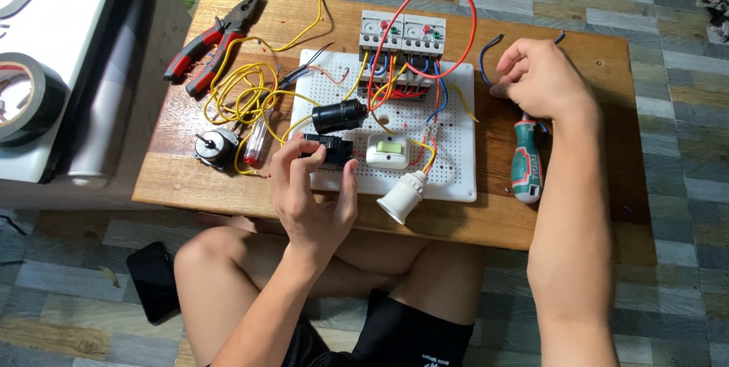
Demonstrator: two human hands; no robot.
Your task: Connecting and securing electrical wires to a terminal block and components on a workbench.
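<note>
Hands: L hand [307, 192] grip clamped on black switch box [328, 149], rigid, light, hold by sides | R hand [541, 77] fingers pinched together on blue wire [486, 52], thin, springy | over white pegboard [456, 162] on counter [600, 56].

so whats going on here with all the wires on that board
A person sits at a low wooden table with a white perforated board wired in red, yellow and blue. The left hand grips a small black component at the board's near edge. The right hand pinches a loose blue wire beside the board. Pliers and a green-handled screwdriver lie on the table, untouched.
</note>
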